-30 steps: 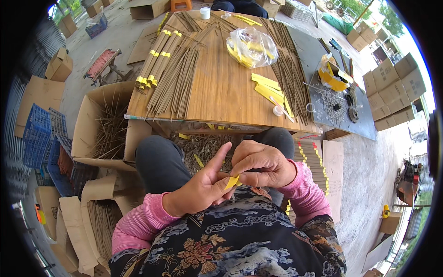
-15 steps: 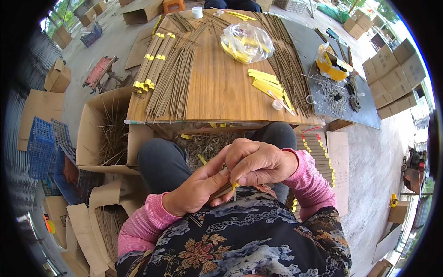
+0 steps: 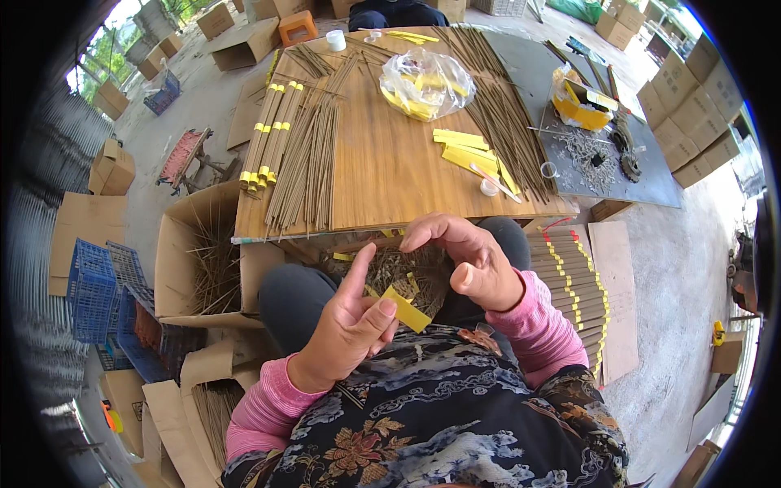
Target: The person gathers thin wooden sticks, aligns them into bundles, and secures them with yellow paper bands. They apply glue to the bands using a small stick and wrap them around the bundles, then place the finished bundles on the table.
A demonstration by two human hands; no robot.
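Note:
A short yellow paper strip (image 3: 413,315) is pinched under the thumb of my left hand (image 3: 342,335), its free end sticking out to the right. Just right of it, my right hand (image 3: 484,268) is raised with thumb and fingers curved apart, holding nothing. Both hands hover over my lap, in front of the wooden table (image 3: 378,183). On the table lie loose thin brown sticks (image 3: 303,167) and sticks bundled with yellow bands (image 3: 267,138). Loose yellow strips (image 3: 468,153) rest at the right, near a clear plastic bag (image 3: 446,88) holding more strips.
To my left stands a cardboard box (image 3: 175,272) with sticks inside, near blue crates (image 3: 88,281). Banded bundles (image 3: 573,285) lie in rows on the floor at right. A grey board (image 3: 647,183) beside the table bears a yellow box (image 3: 582,110). Another person's legs (image 3: 399,15) show beyond the table.
My hands have come apart: the right moved up and right, its fingers opening. The yellow strip, mostly hidden between the fingers before, now shows in my left hand. The view has shifted slightly.

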